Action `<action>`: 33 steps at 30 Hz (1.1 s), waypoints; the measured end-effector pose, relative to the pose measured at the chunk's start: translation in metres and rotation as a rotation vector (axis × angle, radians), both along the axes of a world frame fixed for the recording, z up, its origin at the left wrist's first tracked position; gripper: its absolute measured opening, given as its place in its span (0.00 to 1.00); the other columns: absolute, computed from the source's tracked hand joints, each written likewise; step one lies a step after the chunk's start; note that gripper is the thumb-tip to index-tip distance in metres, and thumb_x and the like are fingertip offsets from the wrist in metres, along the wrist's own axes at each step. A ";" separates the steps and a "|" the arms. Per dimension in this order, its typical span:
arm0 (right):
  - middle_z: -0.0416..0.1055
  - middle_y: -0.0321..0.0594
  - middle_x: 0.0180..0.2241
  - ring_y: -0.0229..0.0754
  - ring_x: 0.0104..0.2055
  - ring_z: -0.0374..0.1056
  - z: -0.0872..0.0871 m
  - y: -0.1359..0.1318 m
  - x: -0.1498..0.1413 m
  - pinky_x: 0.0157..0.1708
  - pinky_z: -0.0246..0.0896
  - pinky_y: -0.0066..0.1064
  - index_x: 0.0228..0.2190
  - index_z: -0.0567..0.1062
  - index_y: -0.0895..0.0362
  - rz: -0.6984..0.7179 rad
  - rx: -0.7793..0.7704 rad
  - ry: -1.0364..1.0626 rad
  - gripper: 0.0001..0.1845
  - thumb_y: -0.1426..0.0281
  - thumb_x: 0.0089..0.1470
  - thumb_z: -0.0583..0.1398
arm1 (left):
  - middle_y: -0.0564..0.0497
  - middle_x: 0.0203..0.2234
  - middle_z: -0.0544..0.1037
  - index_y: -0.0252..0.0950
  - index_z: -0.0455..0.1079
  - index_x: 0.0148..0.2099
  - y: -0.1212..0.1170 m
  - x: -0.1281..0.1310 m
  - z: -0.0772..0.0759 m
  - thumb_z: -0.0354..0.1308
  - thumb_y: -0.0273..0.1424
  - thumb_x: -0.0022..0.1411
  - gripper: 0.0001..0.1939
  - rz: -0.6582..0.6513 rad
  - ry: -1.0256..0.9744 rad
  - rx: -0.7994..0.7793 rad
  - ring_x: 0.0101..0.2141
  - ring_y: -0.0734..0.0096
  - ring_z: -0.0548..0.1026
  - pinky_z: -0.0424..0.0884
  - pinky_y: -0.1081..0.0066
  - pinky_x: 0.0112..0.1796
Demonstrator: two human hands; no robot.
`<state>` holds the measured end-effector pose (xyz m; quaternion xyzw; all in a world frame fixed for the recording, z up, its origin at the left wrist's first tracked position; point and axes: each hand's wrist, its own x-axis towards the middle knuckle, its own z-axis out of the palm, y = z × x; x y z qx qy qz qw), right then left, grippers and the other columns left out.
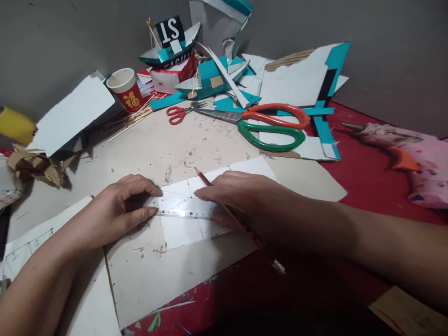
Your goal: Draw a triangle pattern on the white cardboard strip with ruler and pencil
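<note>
Grey wall (297, 28) is backing a littered board (129, 275), where a red cup (121, 100) is bearing a gold "福" and a model boat (157, 58)'s black sail (170, 31) is showing upside-down "ST". Nearer, the left hand (114, 210) is pinching a clear, numbered ruler (178, 210) that is lying across pencil-lined white paper (182, 235); the right hand (241, 196), holding a red-and-black pencil (202, 177), is covering the ruler's right end.

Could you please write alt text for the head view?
A person's left hand steadies a clear ruler on line-marked white paper; the right hand, holding a pencil, covers the ruler's other end. Beyond are large scissors, model boats and a red cup.
</note>
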<state>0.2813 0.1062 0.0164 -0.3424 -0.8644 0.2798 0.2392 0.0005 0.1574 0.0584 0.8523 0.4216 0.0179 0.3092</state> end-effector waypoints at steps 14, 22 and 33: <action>0.71 0.43 0.36 0.43 0.38 0.64 0.001 -0.002 -0.004 0.37 0.59 0.33 0.46 0.74 0.61 -0.025 -0.009 -0.001 0.13 0.78 0.58 0.60 | 0.48 0.44 0.77 0.41 0.73 0.48 0.000 0.001 0.000 0.57 0.35 0.64 0.11 -0.037 -0.023 0.044 0.45 0.60 0.74 0.70 0.62 0.47; 0.71 0.42 0.35 0.43 0.37 0.64 -0.003 -0.003 -0.006 0.37 0.59 0.33 0.43 0.74 0.59 -0.055 0.045 0.014 0.10 0.77 0.58 0.59 | 0.48 0.45 0.76 0.42 0.73 0.50 0.001 -0.001 -0.002 0.59 0.36 0.62 0.13 -0.037 -0.025 0.025 0.45 0.61 0.74 0.71 0.61 0.47; 0.72 0.43 0.35 0.44 0.37 0.65 -0.003 -0.003 -0.010 0.36 0.60 0.34 0.42 0.75 0.60 -0.081 0.049 -0.016 0.10 0.77 0.57 0.61 | 0.47 0.45 0.74 0.42 0.72 0.50 0.000 -0.002 -0.003 0.58 0.34 0.64 0.13 -0.087 -0.023 0.033 0.46 0.60 0.73 0.70 0.59 0.48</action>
